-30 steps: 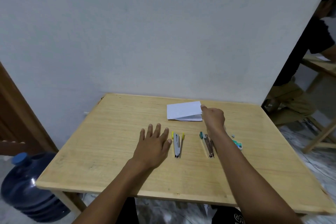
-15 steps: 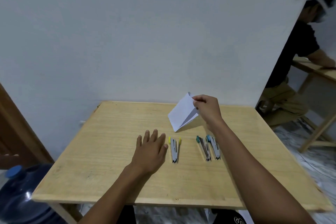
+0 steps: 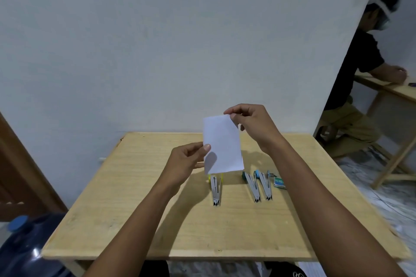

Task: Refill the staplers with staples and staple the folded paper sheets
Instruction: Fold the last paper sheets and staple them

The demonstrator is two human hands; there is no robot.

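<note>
A folded white paper sheet [image 3: 222,145] hangs upright in the air above the wooden table [image 3: 139,204]. My right hand [image 3: 252,123] pinches its top right corner. My left hand [image 3: 188,161] pinches its left edge, thumb on the front. Three staplers lie on the table below: one with yellow ends [image 3: 215,190], partly hidden at the top by the paper, one with a dark green end [image 3: 251,185], and one with a light blue end [image 3: 264,185]. A small green staple box [image 3: 279,182] lies just right of them.
A white wall rises directly behind the table. A blue water jug [image 3: 24,252] stands on the floor at the lower left. A person in a black shirt [image 3: 360,69] leans on another wooden table [image 3: 391,90] at the right.
My right hand lifted the paper off the table and turned it upright. My left hand rose from beside the yellow stapler and took hold of the paper's left edge.
</note>
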